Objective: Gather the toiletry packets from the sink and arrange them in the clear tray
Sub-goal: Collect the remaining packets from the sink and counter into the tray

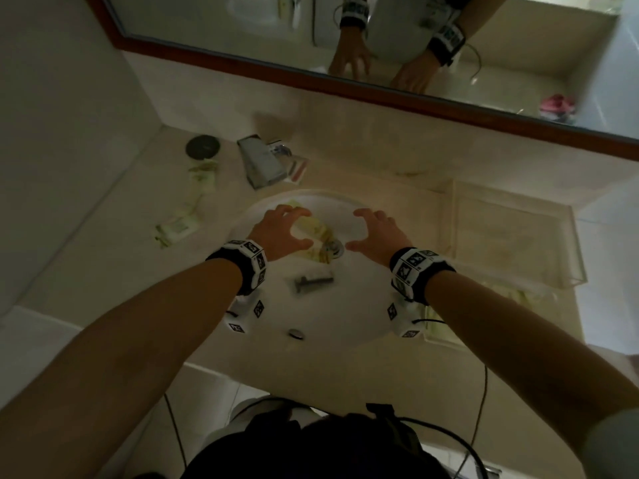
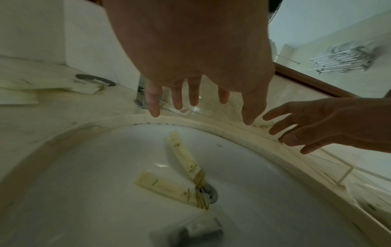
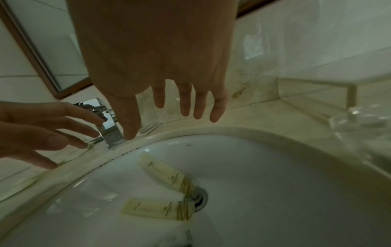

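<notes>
Two cream toiletry packets lie in the white sink [image 1: 363, 299] beside the drain [image 1: 334, 246], one [image 2: 186, 160] pointing toward the faucet, the other [image 2: 167, 188] nearer me. They show again in the right wrist view, the far packet [image 3: 167, 173] and the near packet [image 3: 156, 209]. A wrapped dark razor [image 1: 313, 280] lies lower in the bowl. My left hand [image 1: 306, 228] hovers over the packets with fingers spread, holding nothing. My right hand [image 1: 354, 229] hovers opposite it, also spread and empty. The clear tray [image 1: 511, 236] sits on the counter to the right.
A chrome faucet [image 1: 261, 160] stands behind the bowl. Several more cream packets [image 1: 193, 205] and a black round disc [image 1: 202, 146] lie on the left counter. More packets [image 1: 518, 299] lie by the tray's near edge. A framed mirror [image 1: 380, 46] runs along the back wall.
</notes>
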Motion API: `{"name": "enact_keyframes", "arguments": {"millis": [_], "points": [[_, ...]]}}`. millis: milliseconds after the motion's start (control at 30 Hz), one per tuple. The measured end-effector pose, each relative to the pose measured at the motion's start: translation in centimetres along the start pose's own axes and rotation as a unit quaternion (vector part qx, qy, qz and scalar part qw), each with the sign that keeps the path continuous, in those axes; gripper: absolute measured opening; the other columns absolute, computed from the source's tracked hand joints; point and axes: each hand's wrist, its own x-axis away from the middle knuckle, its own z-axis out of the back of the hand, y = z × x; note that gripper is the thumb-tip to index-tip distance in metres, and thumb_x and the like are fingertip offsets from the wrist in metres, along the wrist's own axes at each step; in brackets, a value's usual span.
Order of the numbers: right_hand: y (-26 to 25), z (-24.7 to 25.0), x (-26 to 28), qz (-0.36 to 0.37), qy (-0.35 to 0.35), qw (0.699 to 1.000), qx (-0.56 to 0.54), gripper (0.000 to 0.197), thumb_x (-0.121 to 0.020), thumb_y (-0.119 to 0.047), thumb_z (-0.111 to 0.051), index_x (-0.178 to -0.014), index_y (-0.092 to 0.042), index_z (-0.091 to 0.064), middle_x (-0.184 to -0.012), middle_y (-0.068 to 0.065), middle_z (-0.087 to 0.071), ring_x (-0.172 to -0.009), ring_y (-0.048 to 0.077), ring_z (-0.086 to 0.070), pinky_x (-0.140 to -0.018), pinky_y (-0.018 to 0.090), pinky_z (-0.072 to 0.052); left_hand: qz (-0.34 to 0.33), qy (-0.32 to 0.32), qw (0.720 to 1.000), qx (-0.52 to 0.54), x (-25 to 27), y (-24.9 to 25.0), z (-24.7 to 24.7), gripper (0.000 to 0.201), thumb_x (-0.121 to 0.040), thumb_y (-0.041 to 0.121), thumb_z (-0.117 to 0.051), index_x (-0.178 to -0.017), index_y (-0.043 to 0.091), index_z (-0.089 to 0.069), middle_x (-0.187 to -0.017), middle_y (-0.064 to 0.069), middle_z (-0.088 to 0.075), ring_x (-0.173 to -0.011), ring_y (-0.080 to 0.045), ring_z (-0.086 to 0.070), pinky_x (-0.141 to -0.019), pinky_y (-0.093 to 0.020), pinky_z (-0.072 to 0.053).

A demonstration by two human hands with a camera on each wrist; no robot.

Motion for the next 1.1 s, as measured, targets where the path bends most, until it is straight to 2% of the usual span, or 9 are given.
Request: {"name": "enact_keyframes", "arguments": {"millis": [133, 300, 633, 900, 1100], "points": [[-1.7, -1.7, -1.7, -0.01, -0.019, 0.999, -0.031, 0.072, -0.082, -0.042, -0.068, -0.142, -0.029, -0.031, -0.144, 0.012, -0.035, -0.131, 0.034, -0.034, -0.105, 0.048, -0.038, 0.019, -0.005, 1.0, 0.013, -0.4, -2.5, 0.2, 0.068, -0.08, 0.053, -0.065, -0.139, 0.036, -0.037, -0.149, -0.004, -0.031, -0.134, -0.029, -0.033, -0.11, -0.046, -0.032], [-2.3, -3.5, -3.4, -0.036, -0.04, 0.997, -0.055, 0.072, -0.082, -0.043, -0.068, -0.142, -0.029, -0.032, -0.139, 0.012, -0.039, -0.127, 0.034, -0.037, -0.103, 0.047, -0.04, 0.029, -0.017, 0.999, 0.029, -1.5, -4.5, -0.4, 0.07, -0.08, 0.053, -0.066, -0.141, 0.036, -0.035, -0.148, -0.005, -0.032, -0.133, -0.03, -0.034, -0.111, -0.045, -0.033], [-1.4, -6.4, -6.9, -0.098, -0.077, 0.989, -0.079, 0.071, -0.082, -0.04, -0.068, -0.141, -0.026, -0.032, -0.134, 0.016, -0.042, -0.123, 0.038, -0.042, -0.101, 0.048, -0.042, 0.065, -0.07, 0.995, 0.042, -4.7, -5.7, -2.7, 0.077, -0.079, 0.052, -0.068, -0.144, 0.036, -0.03, -0.149, -0.006, -0.031, -0.134, -0.031, -0.034, -0.11, -0.048, -0.032], [-0.5, -8.4, -10.4, -0.121, -0.105, 0.982, -0.096, 0.073, -0.085, -0.037, -0.066, -0.146, -0.023, -0.027, -0.141, 0.016, -0.038, -0.127, 0.037, -0.041, -0.103, 0.049, -0.041, 0.103, -0.097, 0.986, 0.087, -7.1, -6.6, -4.6, 0.081, -0.078, 0.056, -0.067, -0.146, 0.036, -0.025, -0.151, -0.009, -0.027, -0.137, -0.034, -0.03, -0.111, -0.049, -0.032], [0.2, -9.6, -13.0, -0.127, -0.125, 0.979, -0.099, 0.077, -0.087, -0.039, -0.064, -0.149, -0.021, -0.023, -0.147, 0.015, -0.033, -0.132, 0.037, -0.037, -0.107, 0.049, -0.038, 0.127, -0.109, 0.978, 0.12, -8.3, -7.1, -5.7, 0.083, -0.078, 0.057, -0.067, -0.146, 0.033, -0.026, -0.15, -0.01, -0.029, -0.136, -0.033, -0.033, -0.111, -0.049, -0.033]]}}
